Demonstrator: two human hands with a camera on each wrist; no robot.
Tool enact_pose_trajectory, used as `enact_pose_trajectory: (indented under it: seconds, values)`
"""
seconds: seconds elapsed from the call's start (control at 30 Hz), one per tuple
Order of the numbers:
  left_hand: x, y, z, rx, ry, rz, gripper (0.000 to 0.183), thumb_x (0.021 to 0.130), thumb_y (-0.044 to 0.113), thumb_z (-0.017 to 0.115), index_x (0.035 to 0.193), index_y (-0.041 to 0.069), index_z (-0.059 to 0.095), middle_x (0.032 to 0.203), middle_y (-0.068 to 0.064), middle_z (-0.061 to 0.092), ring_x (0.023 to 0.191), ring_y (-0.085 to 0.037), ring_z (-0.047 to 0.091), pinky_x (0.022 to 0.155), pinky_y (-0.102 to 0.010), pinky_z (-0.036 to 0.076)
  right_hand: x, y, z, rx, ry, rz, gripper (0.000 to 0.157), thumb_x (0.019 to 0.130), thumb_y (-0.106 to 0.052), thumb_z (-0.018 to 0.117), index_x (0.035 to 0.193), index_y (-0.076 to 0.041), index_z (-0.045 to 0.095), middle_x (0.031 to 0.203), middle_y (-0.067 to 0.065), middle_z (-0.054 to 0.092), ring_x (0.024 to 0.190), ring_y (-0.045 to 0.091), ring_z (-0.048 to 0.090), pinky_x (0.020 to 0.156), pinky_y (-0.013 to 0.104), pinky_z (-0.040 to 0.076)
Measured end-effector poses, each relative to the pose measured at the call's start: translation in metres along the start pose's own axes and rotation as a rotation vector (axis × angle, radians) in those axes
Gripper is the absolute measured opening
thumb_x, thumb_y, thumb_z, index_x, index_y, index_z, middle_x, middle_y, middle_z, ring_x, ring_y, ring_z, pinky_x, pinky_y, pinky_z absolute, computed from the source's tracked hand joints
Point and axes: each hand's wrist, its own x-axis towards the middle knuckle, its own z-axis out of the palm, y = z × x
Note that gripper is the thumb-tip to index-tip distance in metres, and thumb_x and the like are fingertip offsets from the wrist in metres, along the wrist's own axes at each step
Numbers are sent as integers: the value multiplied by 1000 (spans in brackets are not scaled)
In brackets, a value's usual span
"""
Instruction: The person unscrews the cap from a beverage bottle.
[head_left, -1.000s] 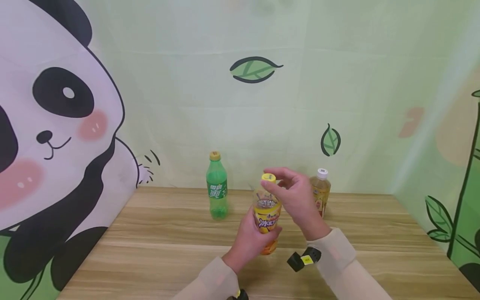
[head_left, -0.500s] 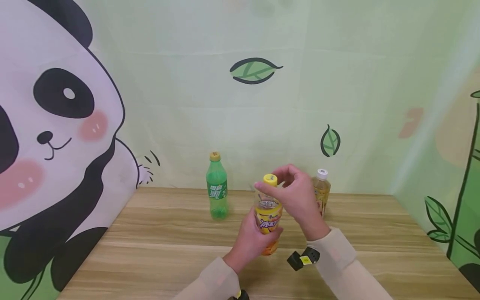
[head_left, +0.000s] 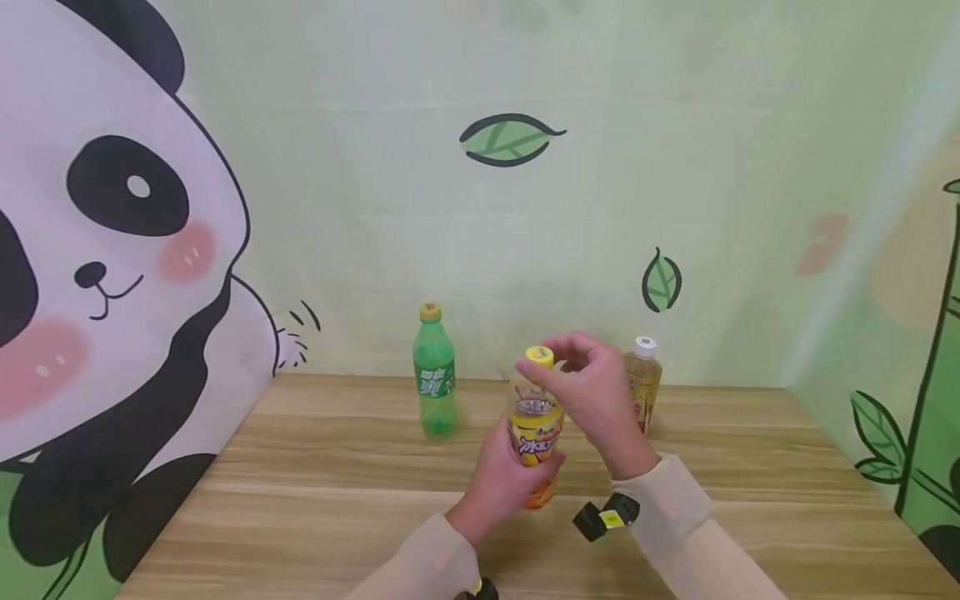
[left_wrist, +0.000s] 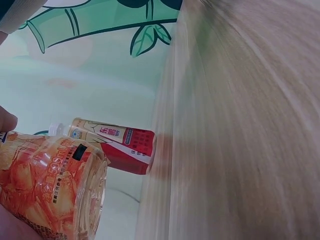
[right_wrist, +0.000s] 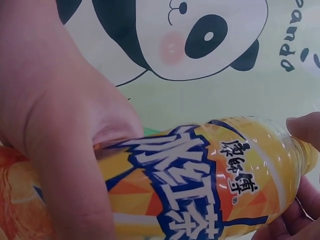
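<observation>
An orange-labelled iced tea bottle (head_left: 537,433) with a yellow cap (head_left: 540,356) is held upright, its base clear of the wooden table (left_wrist: 240,150) in the left wrist view. My left hand (head_left: 498,479) grips the lower body, fingers wrapped behind it and thumb across the front. Up at the neck, my right hand (head_left: 600,396) has its thumb and fingers curled around the yellow cap. The right wrist view shows the thumb on one side of the neck and the other fingers on the opposite side; the cap itself is mostly hidden there.
Back left of the hands stands a green soda bottle (head_left: 435,379) with a yellow cap. Behind my right hand is a white-capped bottle (head_left: 645,379) with a brownish drink, partly covered. A panda-printed cloth (head_left: 360,208) encloses the table's back and sides.
My right thumb and fingers have shifted around the cap, spreading away from it and coming back in. The bottle has moved only slightly; my left hand keeps its grip.
</observation>
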Motion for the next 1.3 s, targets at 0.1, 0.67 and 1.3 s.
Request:
enact_pose_trajectory:
  seconds: [0.1, 0.67, 1.3]
  values:
    - [0, 0, 0, -9, -1, 2, 58, 88, 23, 80, 137, 23, 49, 124, 2, 67, 112, -17, 66, 102, -41, 55, 0, 1, 0, 34, -13, 2, 40, 79, -44, 87, 104, -17, 75, 104, 3, 73, 93, 24, 59, 76, 33, 53]
    - [0, 0, 0, 7, 27, 11, 56, 87, 24, 81, 134, 19, 51, 120, -2, 68, 108, -17, 66, 98, -38, 55, 0, 8, 1, 194, -109, -65, 31, 92, -25, 78, 121, -13, 74, 113, 1, 72, 87, 20, 67, 82, 37, 60]
    - [-1, 2, 0, -1, -4, 17, 58, 90, 23, 80, 138, 21, 48, 125, -1, 66, 113, -19, 65, 103, -43, 54, -5, -4, 4, 10, 70, -10, 51, 74, -50, 90, 103, -15, 67, 98, 3, 68, 87, 23, 57, 73, 31, 50]
